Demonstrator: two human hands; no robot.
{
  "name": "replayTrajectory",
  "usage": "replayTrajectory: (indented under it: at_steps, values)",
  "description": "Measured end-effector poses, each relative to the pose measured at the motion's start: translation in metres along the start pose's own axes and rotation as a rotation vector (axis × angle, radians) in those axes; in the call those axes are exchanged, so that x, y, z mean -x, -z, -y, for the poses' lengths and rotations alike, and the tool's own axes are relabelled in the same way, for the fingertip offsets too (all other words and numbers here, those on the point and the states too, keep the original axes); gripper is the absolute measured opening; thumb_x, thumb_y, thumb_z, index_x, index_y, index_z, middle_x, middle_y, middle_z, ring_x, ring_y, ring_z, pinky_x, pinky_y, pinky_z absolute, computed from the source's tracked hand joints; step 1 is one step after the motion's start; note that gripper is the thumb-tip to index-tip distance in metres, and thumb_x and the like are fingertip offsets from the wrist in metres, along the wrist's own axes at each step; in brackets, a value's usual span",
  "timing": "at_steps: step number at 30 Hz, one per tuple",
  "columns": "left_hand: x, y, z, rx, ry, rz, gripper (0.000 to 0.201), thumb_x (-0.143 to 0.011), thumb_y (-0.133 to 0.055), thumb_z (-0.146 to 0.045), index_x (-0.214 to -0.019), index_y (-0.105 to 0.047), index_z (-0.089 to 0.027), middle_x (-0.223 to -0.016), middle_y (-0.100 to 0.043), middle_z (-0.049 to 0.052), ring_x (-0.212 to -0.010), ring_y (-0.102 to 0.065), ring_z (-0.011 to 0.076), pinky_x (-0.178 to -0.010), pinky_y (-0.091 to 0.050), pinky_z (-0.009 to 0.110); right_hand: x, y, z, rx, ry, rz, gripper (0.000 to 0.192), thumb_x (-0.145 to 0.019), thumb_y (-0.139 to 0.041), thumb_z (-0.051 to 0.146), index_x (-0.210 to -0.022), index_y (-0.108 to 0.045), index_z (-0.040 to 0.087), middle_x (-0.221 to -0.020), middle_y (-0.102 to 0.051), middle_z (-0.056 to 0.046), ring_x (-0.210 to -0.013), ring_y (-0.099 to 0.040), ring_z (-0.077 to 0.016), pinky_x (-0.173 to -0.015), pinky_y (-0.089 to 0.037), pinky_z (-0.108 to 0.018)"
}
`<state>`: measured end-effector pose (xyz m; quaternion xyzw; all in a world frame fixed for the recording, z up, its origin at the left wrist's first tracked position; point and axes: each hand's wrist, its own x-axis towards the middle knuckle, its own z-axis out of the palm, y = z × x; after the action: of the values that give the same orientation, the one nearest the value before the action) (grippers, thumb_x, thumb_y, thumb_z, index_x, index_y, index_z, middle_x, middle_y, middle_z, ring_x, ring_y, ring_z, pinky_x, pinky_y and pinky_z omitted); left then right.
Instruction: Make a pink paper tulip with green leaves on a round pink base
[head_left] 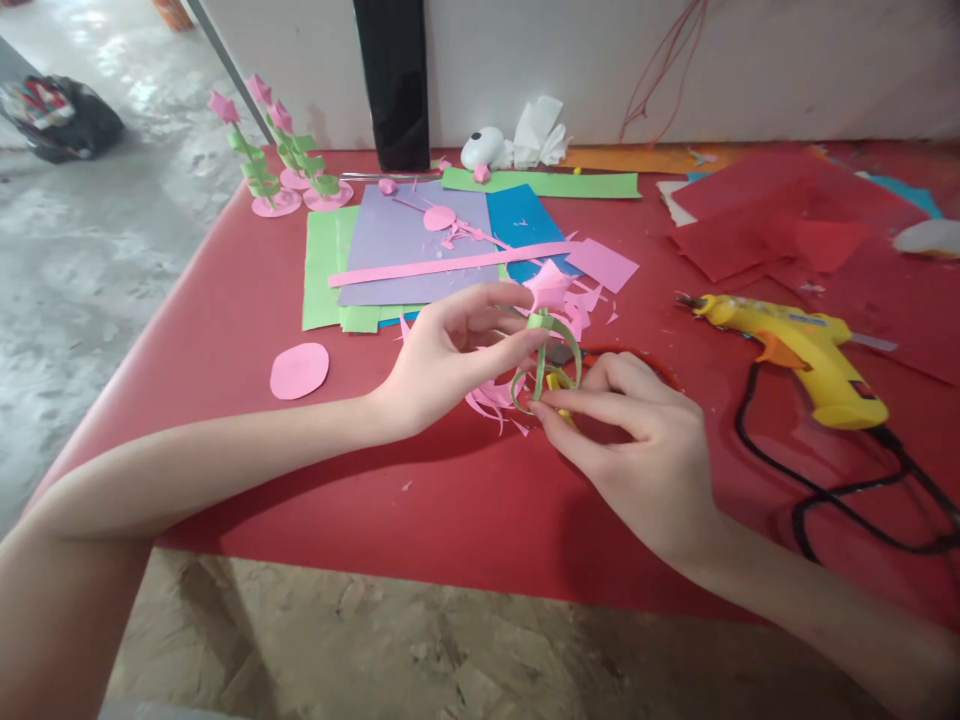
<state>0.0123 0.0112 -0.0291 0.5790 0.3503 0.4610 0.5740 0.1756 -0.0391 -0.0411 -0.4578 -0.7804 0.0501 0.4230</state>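
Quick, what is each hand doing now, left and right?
Left hand: closed on the upper part of the paper flower.
Right hand: pinching the bottom of its green paper stem.

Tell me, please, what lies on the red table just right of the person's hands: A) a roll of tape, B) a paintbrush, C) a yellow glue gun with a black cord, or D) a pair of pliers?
C: a yellow glue gun lies on the red table to the right of the right hand, its black cord looping toward the table's edge.
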Motion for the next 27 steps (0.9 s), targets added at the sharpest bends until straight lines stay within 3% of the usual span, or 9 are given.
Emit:
replayTrajectory:
  at_steps: [6, 14, 27]
  values:
    - [0.0001, 0.0004, 0.0023, -0.019, -0.020, -0.048, 0.024, -0.071, -0.076, -0.026, -0.089, -0.061, -0.019, -0.075, -0.063, -0.004, -0.062, -0.061, 0.0051, -0.057, -0.053, 0.018, 0.0004, 0.0007, 0.0005, 0.014, -0.002, 0.001, 0.010, -0.079, -0.065, 0.013, -0.071, -0.070, 0.017, -0.060, -0.048, 0.001, -0.061, -0.047, -0.0071, -0.053, -0.040, -0.021]
    - [-0.0003, 0.0009, 0.0038, -0.022, -0.112, -0.028, 0.018, -0.074, -0.072, -0.022, -0.076, -0.055, -0.019, -0.068, -0.056, -0.006, -0.059, -0.055, 0.0025, -0.056, -0.048, 0.016, -0.0007, 0.0005, 0.0005, 0.008, 0.014, -0.019, 0.009, -0.078, -0.067, 0.011, -0.071, -0.070, 0.014, -0.060, -0.047, 0.000, -0.060, -0.045, -0.0065, -0.052, -0.040, -0.019]
    - [-0.0002, 0.0023, 0.0059, 0.009, -0.061, 0.004, 0.018, -0.074, -0.071, -0.022, -0.077, -0.053, -0.020, -0.068, -0.054, -0.006, -0.059, -0.054, 0.0036, -0.057, -0.048, 0.018, -0.0004, -0.0003, 0.0016, 0.014, 0.031, -0.029, 0.009, -0.078, -0.067, 0.011, -0.070, -0.070, 0.015, -0.058, -0.047, 0.001, -0.058, -0.046, -0.0066, -0.049, -0.039, -0.020]
